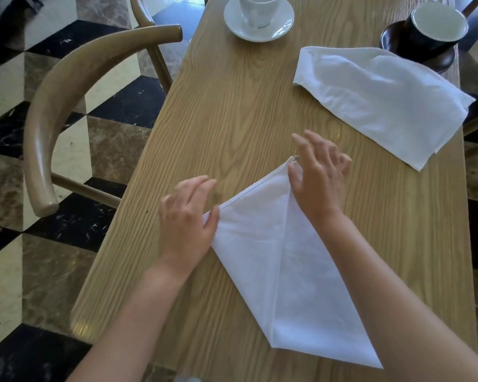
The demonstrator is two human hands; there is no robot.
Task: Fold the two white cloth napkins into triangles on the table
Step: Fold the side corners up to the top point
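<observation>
Two hands on near napkin, second napkin farther back on table.

Nearest: one white napkin (273, 260) lies flat on the wooden table (232, 106), folded into a pointed triangle-like shape with a crease running down its middle. Left hand (186, 221) sits at its left corner, fingers spread and relaxed, thumb against the cloth edge, gripping nothing. Right hand (319, 175) is at the top corner, fingers spread and straight, thumb touching the cloth tip, not pinching as far as can be seen. Farther right: second white napkin (384, 103), loosely folded, rumpled, one end hanging past the table edge, well apart from the hands. Far end: two cups on two saucers, one white cup (258, 9) on a white saucer (260, 30), one dark cup (433, 30) on a dark saucer (442, 60), the latter just beside the second napkin. One wooden chair (55, 111) stands left of the table on the checkered floor (11, 139).
</observation>
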